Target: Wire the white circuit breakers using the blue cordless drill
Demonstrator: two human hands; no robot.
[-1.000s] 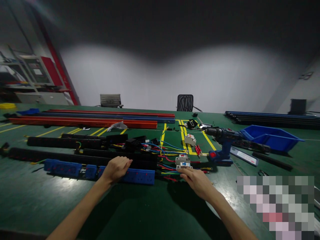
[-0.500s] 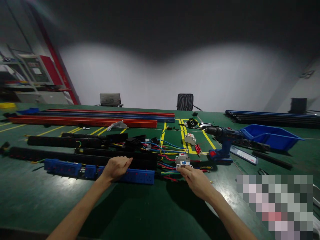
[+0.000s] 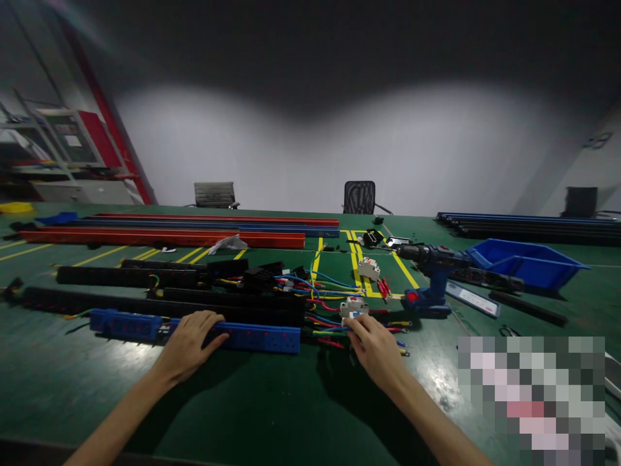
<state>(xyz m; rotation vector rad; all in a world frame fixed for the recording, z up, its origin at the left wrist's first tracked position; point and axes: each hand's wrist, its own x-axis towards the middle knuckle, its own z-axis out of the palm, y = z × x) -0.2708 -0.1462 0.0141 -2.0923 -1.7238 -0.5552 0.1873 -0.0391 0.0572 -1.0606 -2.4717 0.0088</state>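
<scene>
A blue socket strip (image 3: 262, 338) lies along the near side of the table. My left hand (image 3: 190, 346) is laid over its middle, fingers across the far edge and thumb against the front, gripping it. To the right, my right hand (image 3: 376, 353) has its fingertips on a small white circuit breaker (image 3: 356, 315) with a blue switch, mostly covered by the hand. Directly behind sits another white circuit breaker (image 3: 353, 305). Coloured wires (image 3: 330, 321) run from the strips' right ends towards the breakers; some ends pass behind my right hand.
Black socket strips (image 3: 233, 309) lie just beyond the blue one. A blue cordless drill (image 3: 434, 278) stands at right, near a blue bin (image 3: 528, 265). One more circuit breaker (image 3: 369, 268) is farther back. Long orange profiles (image 3: 160, 237) lie at the back left of the green table (image 3: 272, 408).
My left hand has shifted left along the blue strip and gone from a fist to fingers draped over it. My right hand stays at the breaker, its fingers a little more spread.
</scene>
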